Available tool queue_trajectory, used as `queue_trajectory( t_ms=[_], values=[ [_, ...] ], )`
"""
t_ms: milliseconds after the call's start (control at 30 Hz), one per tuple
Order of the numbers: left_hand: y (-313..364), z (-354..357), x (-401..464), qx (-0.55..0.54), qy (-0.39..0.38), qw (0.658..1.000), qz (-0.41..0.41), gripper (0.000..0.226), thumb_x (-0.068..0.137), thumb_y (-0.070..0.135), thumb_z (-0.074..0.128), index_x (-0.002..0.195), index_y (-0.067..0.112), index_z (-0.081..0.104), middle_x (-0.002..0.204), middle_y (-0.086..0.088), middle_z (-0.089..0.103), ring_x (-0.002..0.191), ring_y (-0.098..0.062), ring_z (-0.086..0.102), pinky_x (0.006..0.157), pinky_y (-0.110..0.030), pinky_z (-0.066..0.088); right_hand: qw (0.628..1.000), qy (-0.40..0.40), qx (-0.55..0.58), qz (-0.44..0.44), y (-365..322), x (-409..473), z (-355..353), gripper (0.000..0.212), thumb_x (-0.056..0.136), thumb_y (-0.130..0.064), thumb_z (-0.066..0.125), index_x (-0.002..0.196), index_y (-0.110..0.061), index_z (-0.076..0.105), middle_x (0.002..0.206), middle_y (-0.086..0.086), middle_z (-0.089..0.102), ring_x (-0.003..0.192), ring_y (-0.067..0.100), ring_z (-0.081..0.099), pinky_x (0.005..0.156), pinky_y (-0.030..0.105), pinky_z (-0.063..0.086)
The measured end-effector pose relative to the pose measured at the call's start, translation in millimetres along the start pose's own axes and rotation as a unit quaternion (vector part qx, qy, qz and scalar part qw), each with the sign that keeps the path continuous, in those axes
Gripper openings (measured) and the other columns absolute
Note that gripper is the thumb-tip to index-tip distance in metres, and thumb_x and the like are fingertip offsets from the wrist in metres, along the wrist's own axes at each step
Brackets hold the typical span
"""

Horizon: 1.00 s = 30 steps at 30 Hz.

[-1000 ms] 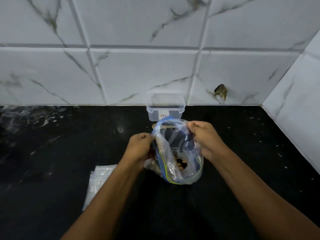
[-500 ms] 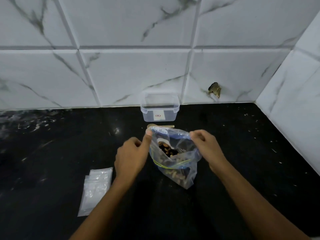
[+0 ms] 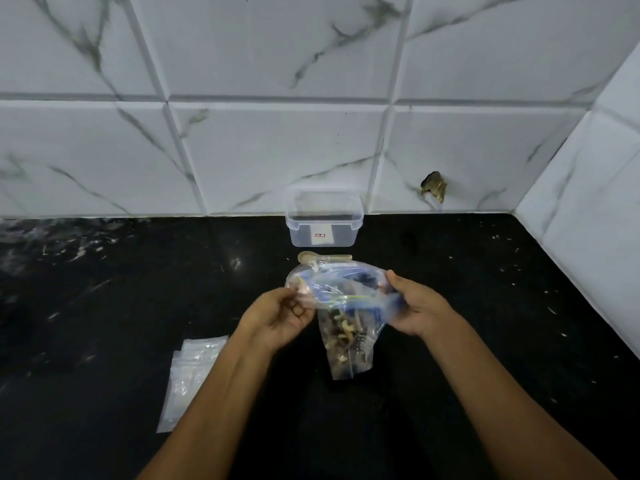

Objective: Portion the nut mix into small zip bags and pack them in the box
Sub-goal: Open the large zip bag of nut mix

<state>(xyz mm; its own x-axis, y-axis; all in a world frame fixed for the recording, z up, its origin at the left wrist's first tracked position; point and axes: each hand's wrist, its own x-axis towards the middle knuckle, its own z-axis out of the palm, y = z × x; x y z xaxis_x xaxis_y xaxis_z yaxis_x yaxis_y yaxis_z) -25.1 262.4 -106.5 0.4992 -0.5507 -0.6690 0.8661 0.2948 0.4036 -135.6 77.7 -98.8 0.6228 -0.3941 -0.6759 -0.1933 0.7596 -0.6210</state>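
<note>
- Forearms are reaching in from the bottom edge and meeting over the black surface.
- Small zip bags, clear and flat, are lying in a loose stack on the surface, nearer than the left hand and off to its left.
- Left hand is pinching the left edge of the big zip bag at its mouth, fingers curled round the plastic.
- Right hand is gripping the right edge of the same mouth, thumb on top and fingers curled beneath.
- Big zip bag is hanging between the two hands, its mouth being pulled wide and its lower end pointing down toward the surface; whether that end is touching the surface cannot be told.
- Nut mix is sitting inside the bag, just below and between the hands.
- Pale spoon is lying on the surface just beyond the hands, bowl to the left and handle to the right.
- Clear plastic box is standing open beyond the spoon, against the marble-patterned tile wall, with a small label on its front.
</note>
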Motion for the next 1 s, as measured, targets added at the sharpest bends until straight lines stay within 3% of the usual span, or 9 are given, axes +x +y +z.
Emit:
queue_trajectory(
  t_ms=[67,233,333,433,567,667,767,867,1000],
  values=[
    [5,1,2,-0.057,-0.008,0.998,-0.007,0.026,0.091,-0.002,0.035,0.101,-0.01,0.058,0.093,-0.028,0.067,0.093,-0.035,0.063,0.086,-0.044,0.055,0.993,0.007,0.106,0.051,-1,1,-6,0.022,0.098,-0.023,0.05,0.099,-0.004,0.06,0.079,0.021,0.067,0.072,0.031,0.065,0.062,0.048,0.051],
    [6,-2,8,0.01,-0.006,0.999,-0.044,0.04,0.088,0.007,0.029,0.106,-0.011,0.059,0.103,-0.03,0.063,0.096,-0.041,0.058,0.084,-0.055,0.046,0.993,0.013,0.109,0.044,21,6,-14,0.025,0.097,-0.021,0.049,0.112,-0.006,0.062,0.109,0.024,0.064,0.094,0.038,0.064,0.072,0.056,0.052],
    [8,-8,14,0.096,0.037,0.994,-0.047,0.036,0.097,0.013,0.031,0.107,-0.005,0.061,0.107,-0.027,0.062,0.095,-0.036,0.059,0.088,-0.052,0.046,0.985,0.1,-0.142,0.019,33,6,-20,0.016,0.094,-0.012,0.053,0.108,-0.011,0.06,0.112,0.019,0.063,0.096,0.034,0.067,0.075,0.05,0.058],
    [1,-14,18,0.223,0.115,0.967,0.041,0.023,0.1,0.02,0.046,0.106,0.006,0.064,0.095,-0.014,0.067,0.084,-0.025,0.063,0.079,-0.042,0.053,0.903,0.154,-0.384,-0.117,28,5,-19,0.012,0.095,-0.02,0.052,0.101,-0.017,0.062,0.107,0.008,0.063,0.092,0.019,0.063,0.086,0.04,0.054],
    [-21,-25,-5,0.505,0.23,0.777,0.297,0.03,0.095,0.049,0.053,0.097,0.019,0.057,0.091,-0.003,0.066,0.08,-0.015,0.065,0.072,-0.038,0.057,0.777,0.094,-0.518,-0.345,16,8,2,0.032,0.092,-0.032,0.06,0.118,-0.015,0.063,0.112,0.0,0.063,0.101,0.011,0.059,0.083,0.023,0.043],
    [-37,-23,-20,0.682,0.167,0.66,0.267,0.063,0.089,0.074,0.036,0.074,0.02,0.065,0.071,0.002,0.069,0.066,-0.015,0.066,0.066,-0.036,0.057,0.718,0.008,-0.618,-0.321,16,21,22,0.051,0.086,-0.035,0.067,0.132,-0.017,0.055,0.123,0.004,0.061,0.112,0.018,0.058,0.093,0.032,0.047],
    [-47,-23,-6,0.735,0.179,0.611,0.231,0.092,0.07,0.094,0.017,0.071,0.017,0.066,0.074,-0.003,0.07,0.072,-0.021,0.067,0.072,-0.035,0.056,0.672,0.006,-0.681,-0.292,29,34,32,0.025,0.089,-0.03,0.063,0.113,-0.022,0.066,0.105,0.002,0.069,0.098,0.019,0.065,0.086,0.039,0.053],
    [-51,-22,4,0.699,0.175,0.658,0.219,0.088,0.067,0.095,0.021,0.071,0.018,0.064,0.075,-0.003,0.07,0.074,-0.021,0.068,0.071,-0.035,0.057,0.688,0.037,-0.66,-0.3,36,41,35,0.014,0.093,-0.021,0.056,0.086,-0.021,0.068,0.086,-0.001,0.069,0.084,0.018,0.065,0.076,0.037,0.053],
    [-48,-16,7,0.662,0.166,0.698,0.218,0.061,0.08,0.081,0.043,0.081,0.023,0.06,0.079,0.001,0.069,0.076,-0.017,0.067,0.072,-0.036,0.056,0.894,0.036,-0.411,-0.177,28,35,35,0.022,0.097,-0.017,0.05,0.086,-0.01,0.068,0.089,0.014,0.068,0.08,0.021,0.064,0.072,0.034,0.054]
  ],
)
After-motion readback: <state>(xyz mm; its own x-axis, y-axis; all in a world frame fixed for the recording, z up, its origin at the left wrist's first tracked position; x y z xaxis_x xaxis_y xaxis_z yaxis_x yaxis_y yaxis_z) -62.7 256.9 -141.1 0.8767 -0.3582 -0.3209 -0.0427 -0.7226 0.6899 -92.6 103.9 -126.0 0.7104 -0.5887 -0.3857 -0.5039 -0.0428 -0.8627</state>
